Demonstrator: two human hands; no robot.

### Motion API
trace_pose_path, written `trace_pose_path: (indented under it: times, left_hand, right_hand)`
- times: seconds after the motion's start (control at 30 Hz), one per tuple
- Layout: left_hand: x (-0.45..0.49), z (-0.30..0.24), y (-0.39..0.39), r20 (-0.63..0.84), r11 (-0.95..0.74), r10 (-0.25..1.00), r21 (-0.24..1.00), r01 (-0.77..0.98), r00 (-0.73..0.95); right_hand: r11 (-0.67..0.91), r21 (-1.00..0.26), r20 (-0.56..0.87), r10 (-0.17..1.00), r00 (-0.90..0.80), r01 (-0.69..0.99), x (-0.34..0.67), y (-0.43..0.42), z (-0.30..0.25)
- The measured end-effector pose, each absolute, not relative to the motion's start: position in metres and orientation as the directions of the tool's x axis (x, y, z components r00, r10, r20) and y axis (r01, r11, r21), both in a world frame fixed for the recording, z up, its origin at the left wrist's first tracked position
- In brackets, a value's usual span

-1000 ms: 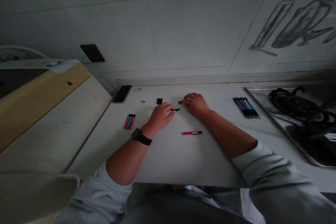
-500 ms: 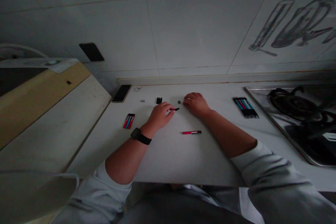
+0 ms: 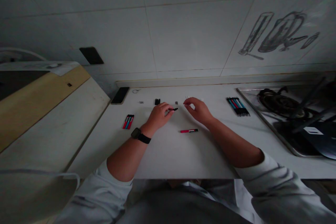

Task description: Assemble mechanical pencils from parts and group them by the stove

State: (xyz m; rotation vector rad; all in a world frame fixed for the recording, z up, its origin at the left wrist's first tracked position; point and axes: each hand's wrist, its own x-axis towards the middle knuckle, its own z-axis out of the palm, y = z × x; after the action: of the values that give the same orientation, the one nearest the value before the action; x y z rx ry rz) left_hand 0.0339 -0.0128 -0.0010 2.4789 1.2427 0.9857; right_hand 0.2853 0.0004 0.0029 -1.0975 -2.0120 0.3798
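Observation:
My left hand, with a black watch on its wrist, pinches a small black pen part that sticks out past the fingertips. To its right my right hand hovers with thumb and forefinger together. Whatever they hold is too small to make out. Between the hands, farther back, are tiny dark pieces. Black pen grips stand behind my left hand, with small springs to their left. A red pen barrel with a black end lies nearer me. Red and blue barrels lie side by side at left.
Several pens lie in a row on the right, beside a metal-rimmed gas stove. A phone and a thin ring are at the back left. A white cabinet-like box borders the counter's left side.
My right hand has lifted from the counter toward me, its thumb and forefinger now pinched. My left hand still holds the black pen part in nearly the same place. The view has shifted slightly.

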Motion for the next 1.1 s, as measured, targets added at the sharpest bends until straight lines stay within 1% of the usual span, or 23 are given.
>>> trace_pose_path:
  times: [0.07, 0.13, 0.2, 0.27, 0.4, 0.6, 0.9, 1.0, 1.1]
  left_hand:
    - [0.036, 0.001, -0.015, 0.495, -0.648, 0.753, 0.451, 0.613, 0.432]
    - [0.038, 0.004, -0.017, 0.509, -0.664, 0.741, 0.456, 0.593, 0.438]
    - [0.039, 0.005, -0.019, 0.512, -0.670, 0.736, 0.458, 0.584, 0.443]
    - [0.040, 0.006, -0.020, 0.511, -0.675, 0.732, 0.457, 0.580, 0.450]
    - [0.040, 0.004, -0.018, 0.511, -0.684, 0.725, 0.451, 0.574, 0.463]
    - [0.040, 0.002, -0.017, 0.514, -0.684, 0.724, 0.445, 0.577, 0.461]
    - [0.041, 0.004, -0.020, 0.515, -0.681, 0.730, 0.496, 0.539, 0.449]
    - [0.042, 0.003, -0.020, 0.509, -0.693, 0.720, 0.503, 0.517, 0.471]
    - [0.043, 0.001, -0.019, 0.501, -0.707, 0.707, 0.512, 0.488, 0.499]
  right_hand:
    - [0.512, -0.737, 0.468, 0.858, -0.212, 0.442, 0.283, -0.005, -0.001]
    - [0.451, -0.837, 0.418, 0.892, -0.171, 0.309, 0.279, -0.007, -0.003]
    - [0.412, -0.885, 0.382, 0.908, -0.171, 0.216, 0.274, -0.009, -0.004]
    - [0.390, -0.904, 0.357, 0.914, -0.192, 0.174, 0.271, -0.011, -0.004]
    - [0.371, -0.914, 0.334, 0.918, -0.215, 0.164, 0.268, -0.012, -0.006]
    - [0.394, -0.902, 0.354, 0.910, -0.218, 0.178, 0.269, -0.011, -0.010]
    - [0.399, -0.897, 0.353, 0.905, -0.236, 0.190, 0.267, -0.012, -0.012]
    - [0.451, -0.871, 0.398, 0.880, -0.258, 0.195, 0.265, -0.015, -0.013]
    - [0.533, -0.810, 0.461, 0.837, -0.296, 0.246, 0.265, -0.018, -0.010]
